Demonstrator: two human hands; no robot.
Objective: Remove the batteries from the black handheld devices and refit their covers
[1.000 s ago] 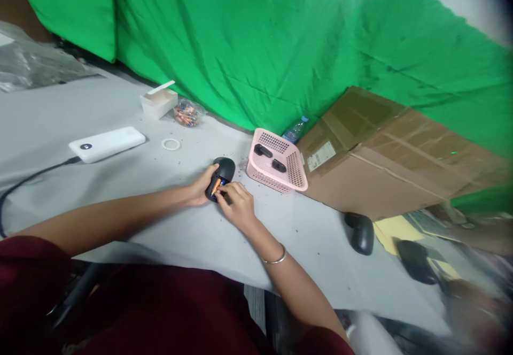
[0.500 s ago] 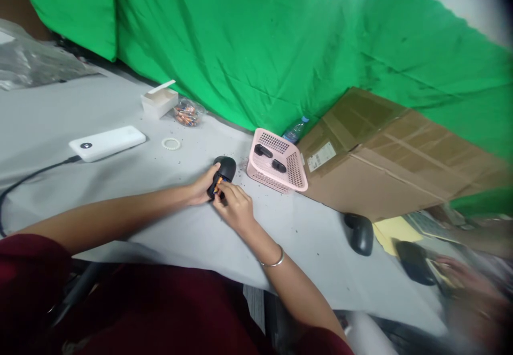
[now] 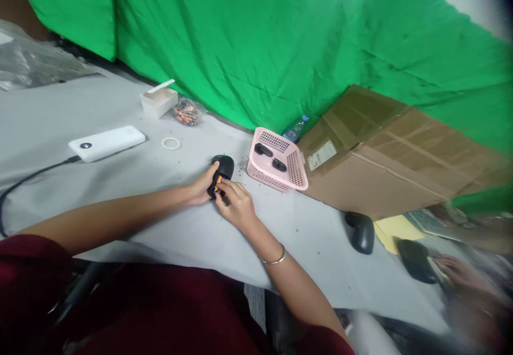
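Note:
My left hand [image 3: 202,186] is closed around a black computer mouse [image 3: 224,166], holding it just above or on the table. An orange battery [image 3: 218,182] shows in the open hollow of the mouse. My right hand [image 3: 237,201] pinches at this battery with thumb and fingertips, which partly hide it and the hollow. Beyond the hands stands a pink basket [image 3: 256,169] with two small black plastic pieces [image 3: 271,157] lying in it.
A clear bag of batteries [image 3: 188,113] lies beside a white box [image 3: 158,103]. A white power bank [image 3: 108,143] and bracelet [image 3: 171,143] lie left. Rightward are a large carton [image 3: 385,157], a bottle [image 3: 295,129], another black mouse [image 3: 362,233] and another person's hand [image 3: 452,269].
The mouse and my left hand have shifted very slightly left. My right fingers have moved a little at the battery. At far right the other person's hand has moved slightly.

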